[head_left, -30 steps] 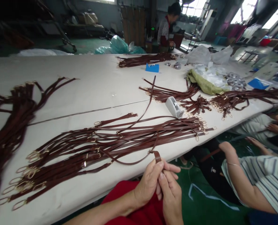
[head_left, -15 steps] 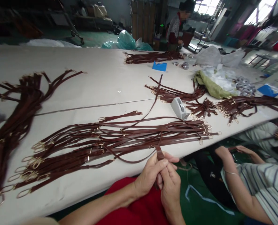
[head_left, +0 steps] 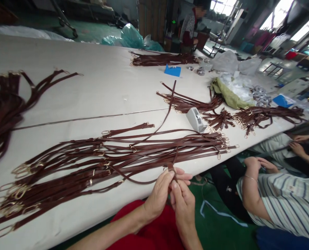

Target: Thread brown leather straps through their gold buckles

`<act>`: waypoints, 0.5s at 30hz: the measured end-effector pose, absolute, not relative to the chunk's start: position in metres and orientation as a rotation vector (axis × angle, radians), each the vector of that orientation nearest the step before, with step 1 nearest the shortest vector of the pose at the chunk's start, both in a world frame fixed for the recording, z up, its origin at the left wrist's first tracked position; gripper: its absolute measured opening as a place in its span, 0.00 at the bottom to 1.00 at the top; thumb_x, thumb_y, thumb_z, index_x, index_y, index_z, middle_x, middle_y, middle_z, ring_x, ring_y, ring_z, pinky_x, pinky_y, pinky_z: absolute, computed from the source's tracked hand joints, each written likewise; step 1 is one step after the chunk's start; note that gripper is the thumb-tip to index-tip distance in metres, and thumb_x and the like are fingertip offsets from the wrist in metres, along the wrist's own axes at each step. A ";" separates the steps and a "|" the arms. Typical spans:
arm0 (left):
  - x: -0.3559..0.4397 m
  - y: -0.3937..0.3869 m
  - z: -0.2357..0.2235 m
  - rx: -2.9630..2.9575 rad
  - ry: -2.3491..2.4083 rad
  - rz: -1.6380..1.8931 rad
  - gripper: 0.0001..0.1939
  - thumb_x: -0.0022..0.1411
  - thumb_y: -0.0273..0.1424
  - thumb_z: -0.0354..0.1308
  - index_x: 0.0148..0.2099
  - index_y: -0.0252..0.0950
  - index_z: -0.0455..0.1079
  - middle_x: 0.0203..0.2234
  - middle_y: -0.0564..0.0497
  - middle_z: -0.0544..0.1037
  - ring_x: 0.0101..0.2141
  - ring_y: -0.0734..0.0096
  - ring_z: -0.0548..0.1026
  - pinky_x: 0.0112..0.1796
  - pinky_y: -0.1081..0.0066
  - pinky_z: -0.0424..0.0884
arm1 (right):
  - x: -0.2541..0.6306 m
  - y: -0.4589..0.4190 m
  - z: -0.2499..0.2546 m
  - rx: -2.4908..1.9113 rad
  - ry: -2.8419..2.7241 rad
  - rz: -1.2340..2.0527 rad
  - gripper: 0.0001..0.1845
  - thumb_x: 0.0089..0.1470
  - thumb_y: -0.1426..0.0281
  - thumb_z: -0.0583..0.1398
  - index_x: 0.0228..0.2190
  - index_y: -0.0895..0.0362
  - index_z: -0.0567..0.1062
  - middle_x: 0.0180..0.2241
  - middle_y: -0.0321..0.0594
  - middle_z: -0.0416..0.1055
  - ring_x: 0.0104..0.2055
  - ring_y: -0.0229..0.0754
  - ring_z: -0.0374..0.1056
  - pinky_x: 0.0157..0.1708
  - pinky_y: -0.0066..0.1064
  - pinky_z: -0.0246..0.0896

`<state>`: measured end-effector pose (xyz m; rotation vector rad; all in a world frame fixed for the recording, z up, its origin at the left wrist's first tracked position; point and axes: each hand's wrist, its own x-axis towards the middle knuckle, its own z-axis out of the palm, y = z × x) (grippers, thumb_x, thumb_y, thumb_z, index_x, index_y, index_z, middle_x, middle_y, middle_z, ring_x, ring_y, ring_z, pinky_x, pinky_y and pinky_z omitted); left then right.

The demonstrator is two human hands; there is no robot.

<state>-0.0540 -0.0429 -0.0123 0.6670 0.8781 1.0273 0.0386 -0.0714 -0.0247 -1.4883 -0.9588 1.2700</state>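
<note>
Hands (head_left: pixel 173 194) lifted slightly, still pinching strap (head_left: pixel 172 169).

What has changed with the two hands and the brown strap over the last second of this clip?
Little changed. Both hands, left hand and right hand, keep pinching the folded end of the thin brown leather strap at the white table's edge; only the fingertips shifted slightly. The big bundle of brown straps with gold rings and the grey tape dispenser lie as before.
</note>
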 end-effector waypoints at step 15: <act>-0.083 -0.015 0.007 0.668 0.848 1.106 0.20 0.70 0.44 0.51 0.46 0.32 0.75 0.43 0.40 0.84 0.30 0.70 0.81 0.34 0.73 0.77 | 0.054 -0.058 -0.022 -1.497 -1.283 1.626 0.24 0.59 0.48 0.57 0.31 0.57 0.72 0.18 0.31 0.62 0.21 0.35 0.55 0.23 0.28 0.50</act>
